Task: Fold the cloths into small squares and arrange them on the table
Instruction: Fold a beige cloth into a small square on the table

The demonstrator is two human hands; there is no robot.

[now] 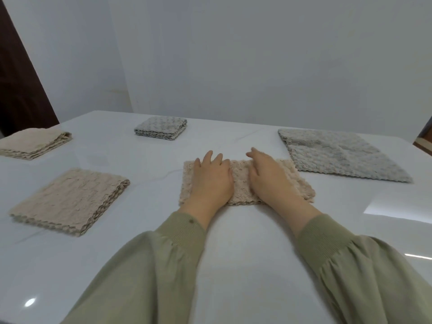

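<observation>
A beige textured cloth (240,183), folded into a wide strip, lies flat at the middle of the white table (233,242). My left hand (211,181) rests palm down on its left half, fingers spread. My right hand (268,178) presses flat on its right half. Neither hand grips the fabric. A folded beige cloth (70,199) lies at the near left, another folded beige cloth (35,143) at the far left, and a small folded grey square (161,129) at the back. An unfolded grey cloth (339,155) lies spread flat at the right.
A pale wall rises just behind the table's far edge. A dark brown door or panel (21,85) stands at the far left. My green sleeves (163,265) cover the near part of the table.
</observation>
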